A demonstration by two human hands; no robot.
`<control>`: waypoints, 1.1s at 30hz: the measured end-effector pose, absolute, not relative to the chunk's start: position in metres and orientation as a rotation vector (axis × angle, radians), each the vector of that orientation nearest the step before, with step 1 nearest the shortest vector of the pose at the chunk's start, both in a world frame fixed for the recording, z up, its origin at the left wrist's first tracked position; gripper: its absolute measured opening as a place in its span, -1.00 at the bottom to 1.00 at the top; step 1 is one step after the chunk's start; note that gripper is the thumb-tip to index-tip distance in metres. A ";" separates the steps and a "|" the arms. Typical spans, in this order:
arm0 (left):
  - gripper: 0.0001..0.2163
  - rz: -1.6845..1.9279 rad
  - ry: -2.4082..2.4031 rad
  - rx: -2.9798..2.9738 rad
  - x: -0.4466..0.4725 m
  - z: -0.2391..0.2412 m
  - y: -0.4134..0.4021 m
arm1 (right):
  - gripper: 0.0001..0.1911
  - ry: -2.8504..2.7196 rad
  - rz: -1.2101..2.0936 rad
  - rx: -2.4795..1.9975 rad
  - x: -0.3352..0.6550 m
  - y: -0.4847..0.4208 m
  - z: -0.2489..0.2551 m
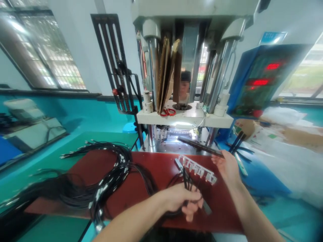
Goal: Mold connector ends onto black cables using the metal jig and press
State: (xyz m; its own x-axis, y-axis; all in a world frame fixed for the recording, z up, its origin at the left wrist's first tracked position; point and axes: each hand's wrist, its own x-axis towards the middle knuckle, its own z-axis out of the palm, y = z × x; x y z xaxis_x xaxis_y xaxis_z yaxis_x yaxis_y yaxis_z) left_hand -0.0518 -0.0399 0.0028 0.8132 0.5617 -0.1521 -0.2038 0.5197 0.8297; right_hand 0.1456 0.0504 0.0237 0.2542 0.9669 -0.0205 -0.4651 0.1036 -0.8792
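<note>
Left hand [184, 199] curled round cables [186, 178], lower centre; right hand [228, 168] pinching dark bar [199, 146].
Cables look limp, light: grip near ends.

1. Two hands show: one left hand [185, 201], one right hand [229, 167].
2. There is one dark bar [200, 146].
3. One whitish strip [196, 168].
4. Black cables [111, 183] are too tangled to count.
5. One pair of scissors [168, 112].
6. One press [194, 8] has two front pillars [153, 60].
7. One control box [248, 80] shows two red readouts [260, 82].
</note>
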 end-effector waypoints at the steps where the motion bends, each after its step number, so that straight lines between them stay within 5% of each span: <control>1: -0.74 0.508 0.431 0.908 -0.053 0.003 -0.044 | -0.76 -0.694 1.176 -0.934 0.156 0.048 0.022; 12: -0.70 0.474 0.405 0.887 -0.050 0.000 -0.036 | -0.55 -0.955 1.152 -1.297 0.226 -0.007 -0.024; 17: -0.72 0.433 0.439 0.900 -0.049 0.001 -0.037 | -0.79 -1.853 0.499 -1.542 0.242 -0.012 -0.030; 20: -0.71 0.422 0.475 0.913 -0.048 0.001 -0.038 | -0.72 -2.006 0.231 -1.506 0.226 -0.018 -0.014; 27: -0.71 0.333 0.433 0.968 -0.047 0.007 -0.045 | -0.78 -2.065 0.569 -1.156 0.150 -0.037 0.047; 33: -0.70 0.122 0.419 1.057 -0.047 0.024 -0.063 | -0.74 -1.757 0.286 -1.231 0.162 -0.030 0.067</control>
State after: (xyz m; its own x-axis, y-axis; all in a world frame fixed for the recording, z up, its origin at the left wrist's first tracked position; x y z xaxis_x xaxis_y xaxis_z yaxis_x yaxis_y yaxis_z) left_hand -0.0471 -0.0626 0.0235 0.9145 0.2961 -0.2757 0.1011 0.4926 0.8644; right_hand 0.1622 -0.0303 0.0669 -0.0550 0.8296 0.5557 0.6108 0.4682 -0.6385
